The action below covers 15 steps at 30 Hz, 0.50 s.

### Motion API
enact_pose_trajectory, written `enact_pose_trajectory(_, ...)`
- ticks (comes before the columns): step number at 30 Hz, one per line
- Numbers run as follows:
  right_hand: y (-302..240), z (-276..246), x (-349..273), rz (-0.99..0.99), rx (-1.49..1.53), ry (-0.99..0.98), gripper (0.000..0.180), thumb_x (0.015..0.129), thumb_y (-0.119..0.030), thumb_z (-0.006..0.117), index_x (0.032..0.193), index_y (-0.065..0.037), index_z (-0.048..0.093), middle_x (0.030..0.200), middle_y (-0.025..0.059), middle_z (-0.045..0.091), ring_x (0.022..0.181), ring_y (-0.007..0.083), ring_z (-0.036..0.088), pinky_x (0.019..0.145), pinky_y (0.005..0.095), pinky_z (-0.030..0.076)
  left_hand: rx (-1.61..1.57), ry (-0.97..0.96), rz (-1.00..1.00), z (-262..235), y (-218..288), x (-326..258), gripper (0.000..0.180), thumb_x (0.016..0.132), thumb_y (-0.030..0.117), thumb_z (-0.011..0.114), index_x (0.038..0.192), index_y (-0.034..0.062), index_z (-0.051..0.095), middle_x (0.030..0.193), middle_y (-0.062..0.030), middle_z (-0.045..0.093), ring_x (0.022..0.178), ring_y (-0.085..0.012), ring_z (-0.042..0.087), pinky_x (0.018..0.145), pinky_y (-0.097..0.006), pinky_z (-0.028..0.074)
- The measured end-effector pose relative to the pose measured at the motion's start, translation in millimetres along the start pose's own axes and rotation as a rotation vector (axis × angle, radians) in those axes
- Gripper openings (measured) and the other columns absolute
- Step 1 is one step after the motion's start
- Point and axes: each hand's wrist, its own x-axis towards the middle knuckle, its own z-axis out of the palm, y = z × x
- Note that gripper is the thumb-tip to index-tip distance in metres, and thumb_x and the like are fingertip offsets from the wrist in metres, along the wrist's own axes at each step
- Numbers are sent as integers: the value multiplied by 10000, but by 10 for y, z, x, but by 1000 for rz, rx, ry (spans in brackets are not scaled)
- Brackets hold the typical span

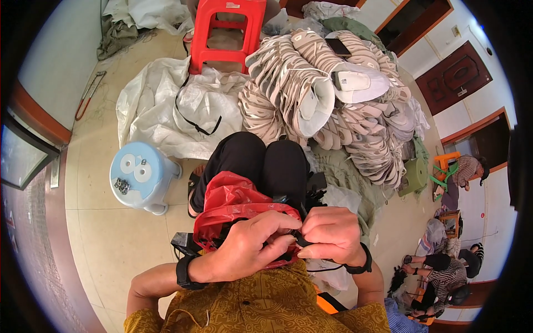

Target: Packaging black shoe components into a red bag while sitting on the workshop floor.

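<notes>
Hands pinched together: my left hand [247, 250] and right hand [330, 236] grip a small black cord piece [302, 240] over the red plastic bag [236, 208]; beige shoe uppers [327, 94] wait far ahead.

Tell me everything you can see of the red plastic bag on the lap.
The red plastic bag is thin, glossy and crumpled, lying on the person's lap against the black trousers. Its mouth faces the torso, the rim bunched into folds. The left hand lies over its near edge and the right hand works beside it, both pinching small black pieces. What the bag holds is hidden.
</notes>
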Motion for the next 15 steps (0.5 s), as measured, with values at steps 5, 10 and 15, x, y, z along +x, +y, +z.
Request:
enact_pose_trajectory(5,-1,0,0,11,-5,2,228,576,-101,719,605,-11,511,598,71,505,508,219,503,440,291,377,-14,23,-44,33,10,-16,210,746,5,576,950,25,533,829,-98,568,670,-196,591,587,-264,476)
enact_pose_trajectory(10,22,27,-30,21,21,7,231,575,-103,720,605,-13,509,599,69,511,500,214,504,436,290,376,-14,26,-34,44,-12,-35,207,745,-1,574,947,11,529,827,-102,569,664,-189,594,581,-264,477)
enact_pose_trajectory(15,-3,19,-23,-2,-50,18,241,569,-117,725,597,-19,507,593,65,510,494,215,501,431,294,376,14,59,-9,73,-6,-26,208,738,2,581,937,15,523,808,-108,565,655,-207,593,569,-273,475)
